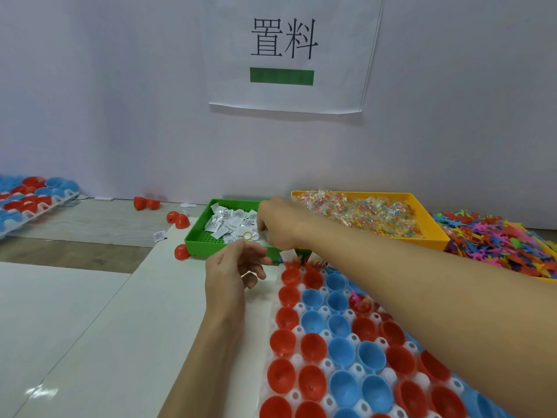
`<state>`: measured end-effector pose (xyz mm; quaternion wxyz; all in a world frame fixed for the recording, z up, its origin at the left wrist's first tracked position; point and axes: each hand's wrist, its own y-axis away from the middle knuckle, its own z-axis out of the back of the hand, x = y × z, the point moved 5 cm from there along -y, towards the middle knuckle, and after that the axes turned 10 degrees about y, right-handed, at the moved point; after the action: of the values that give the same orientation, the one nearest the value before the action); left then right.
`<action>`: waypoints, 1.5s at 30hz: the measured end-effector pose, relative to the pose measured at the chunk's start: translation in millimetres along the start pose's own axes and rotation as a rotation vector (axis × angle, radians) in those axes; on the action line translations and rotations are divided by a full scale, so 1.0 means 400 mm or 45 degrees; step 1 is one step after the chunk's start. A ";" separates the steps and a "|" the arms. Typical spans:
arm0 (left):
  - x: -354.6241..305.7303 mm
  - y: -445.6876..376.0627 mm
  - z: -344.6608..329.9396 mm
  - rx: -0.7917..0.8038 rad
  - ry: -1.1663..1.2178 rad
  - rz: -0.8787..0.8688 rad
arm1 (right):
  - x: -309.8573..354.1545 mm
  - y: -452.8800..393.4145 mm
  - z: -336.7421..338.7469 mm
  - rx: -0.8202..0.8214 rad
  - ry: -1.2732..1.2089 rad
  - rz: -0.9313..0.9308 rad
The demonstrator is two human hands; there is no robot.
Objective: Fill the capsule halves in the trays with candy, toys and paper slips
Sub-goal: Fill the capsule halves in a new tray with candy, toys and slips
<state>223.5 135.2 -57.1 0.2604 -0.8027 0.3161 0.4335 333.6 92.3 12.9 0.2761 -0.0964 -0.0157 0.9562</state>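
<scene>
The right hand (pixel 272 226) is reaching into the green tray (pixel 199 239), curling over paper slips (pixel 229 223); whether it is pinching one cannot be told. The left hand (pixel 232 267) is hovering loosely curled, holding nothing visible, beside the capsule halves (pixel 313 348) for placing

Up on the wall hangs a white paper sign (pixel 289 55), and it reads 置料 in big black characters, with a plain green bar just beneath them. Below the sign, the small white paper slips (pixel 232 223) in the green tray (pixel 199 242) carry print too tiny to read.
</scene>
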 end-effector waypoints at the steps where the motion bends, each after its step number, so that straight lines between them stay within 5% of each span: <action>1: 0.000 0.000 -0.001 -0.001 0.001 0.000 | -0.007 0.006 0.006 -0.041 -0.055 -0.022; 7: 0.005 0.002 -0.005 0.021 -0.039 -0.048 | -0.056 0.052 0.047 -0.284 -0.493 -0.065; 11: 0.001 -0.002 -0.004 -0.030 -0.101 -0.094 | -0.047 0.093 0.065 -0.183 -0.665 0.034; 20: 0.000 0.002 -0.006 0.048 -0.143 -0.149 | -0.036 0.151 0.062 -0.023 -0.792 0.041; 26: -0.001 0.004 -0.003 0.035 0.243 0.026 | -0.048 0.165 0.055 -0.050 -0.859 -0.101; 37: -0.007 0.020 -0.039 0.199 0.138 0.064 | -0.080 0.213 0.053 -0.195 -1.095 -0.168; 45: -0.007 0.015 -0.024 0.067 0.124 0.065 | -0.180 0.306 0.063 -0.101 -0.849 -0.080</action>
<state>223.0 125.1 -50.8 0.2543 -0.8075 0.3601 0.3920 324.0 -49.1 40.0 0.2811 0.2117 -0.1452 0.9247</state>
